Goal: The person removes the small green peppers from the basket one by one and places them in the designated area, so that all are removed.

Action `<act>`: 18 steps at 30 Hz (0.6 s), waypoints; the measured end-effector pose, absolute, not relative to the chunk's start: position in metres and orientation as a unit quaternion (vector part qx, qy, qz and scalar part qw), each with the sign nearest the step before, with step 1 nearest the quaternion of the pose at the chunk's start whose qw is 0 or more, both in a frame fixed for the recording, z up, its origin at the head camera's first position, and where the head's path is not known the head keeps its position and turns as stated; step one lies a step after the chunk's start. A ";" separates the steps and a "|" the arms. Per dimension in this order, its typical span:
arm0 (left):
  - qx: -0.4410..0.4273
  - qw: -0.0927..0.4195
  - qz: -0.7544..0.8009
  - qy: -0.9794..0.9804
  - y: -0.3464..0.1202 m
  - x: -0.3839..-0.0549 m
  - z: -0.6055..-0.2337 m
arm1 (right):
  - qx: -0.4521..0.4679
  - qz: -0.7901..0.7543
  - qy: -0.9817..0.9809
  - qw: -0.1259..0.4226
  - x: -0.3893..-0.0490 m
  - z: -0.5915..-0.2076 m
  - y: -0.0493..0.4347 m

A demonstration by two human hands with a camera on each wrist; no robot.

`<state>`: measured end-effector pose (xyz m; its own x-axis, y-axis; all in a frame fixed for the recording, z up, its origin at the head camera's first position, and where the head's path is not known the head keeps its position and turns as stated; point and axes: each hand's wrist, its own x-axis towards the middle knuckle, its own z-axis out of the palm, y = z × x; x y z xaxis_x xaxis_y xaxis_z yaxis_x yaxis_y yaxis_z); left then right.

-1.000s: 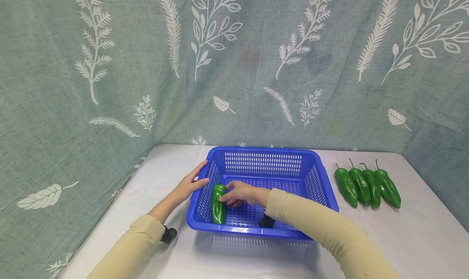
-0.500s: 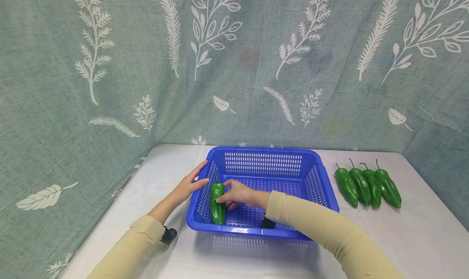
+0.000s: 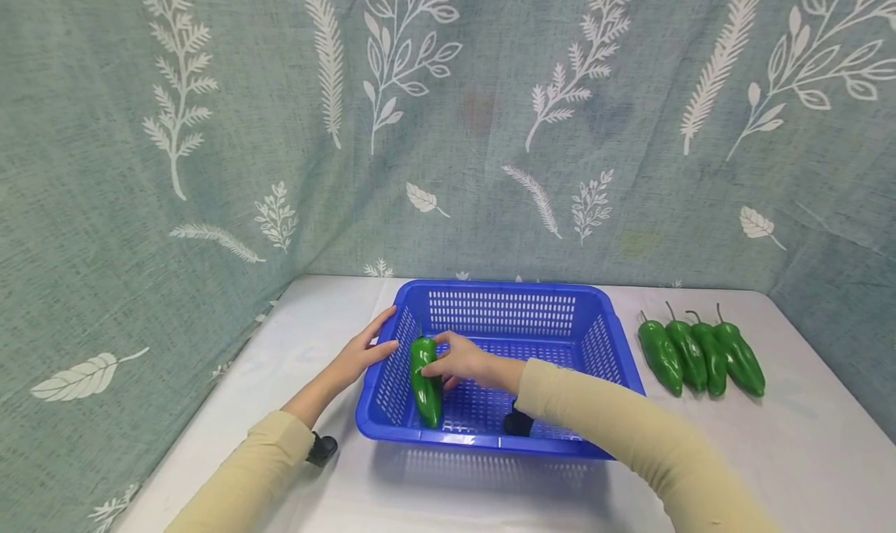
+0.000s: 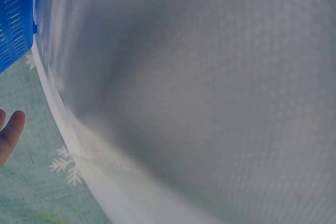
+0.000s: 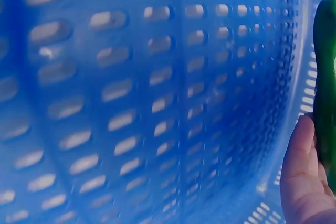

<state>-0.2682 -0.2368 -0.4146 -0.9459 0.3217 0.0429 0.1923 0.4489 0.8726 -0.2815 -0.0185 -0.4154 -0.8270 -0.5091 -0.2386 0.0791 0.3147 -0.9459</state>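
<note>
Inside the blue plastic basket (image 3: 518,442), toward its left end, my right hand (image 3: 463,362) grips a long green pepper (image 3: 424,381) from its right side. The pepper stands slightly tilted, stem end away from me. In the right wrist view the thumb (image 5: 300,150) lies along the glossy pepper (image 5: 326,87), which is cut off by the frame edge. My left hand (image 3: 358,355) rests at the basket's left rim with its fingers extended. Only a bit of that hand's fingers (image 4: 11,132) shows in the left wrist view, beneath a corner of the basket (image 4: 14,14).
Several green peppers (image 3: 689,354) with stems lie side by side on the white tabletop (image 3: 329,494), right of the basket. A leaf-patterned green cloth (image 3: 448,128) hangs behind and at the sides. A black wrist camera (image 3: 322,449) sits at the left cuff.
My right hand has closed on the pepper and shifted it a little up and to the right, tilting it so its lower end points right. The left hand has stayed at the rim.
</note>
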 end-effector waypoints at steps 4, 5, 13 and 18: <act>0.150 0.057 0.502 0.850 -0.241 -0.273 -0.424 | -0.141 -0.567 0.770 0.257 -0.283 -0.408 -0.010; 0.150 0.055 0.503 0.849 -0.242 -0.273 -0.425 | -0.142 -0.567 0.770 0.257 -0.282 -0.406 -0.007; 0.148 0.058 0.502 0.850 -0.241 -0.273 -0.424 | -0.152 -0.572 0.765 0.254 -0.276 -0.390 0.017; 0.150 0.062 0.509 0.845 -0.236 -0.267 -0.413 | -0.145 -0.584 0.757 0.255 -0.270 -0.376 0.034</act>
<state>-0.2674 -0.2365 -0.4131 -0.9473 0.3169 0.0471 0.1900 0.4371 0.8791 -0.2703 0.0342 -0.3756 -0.8279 -0.5175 -0.2163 0.0782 0.2754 -0.9581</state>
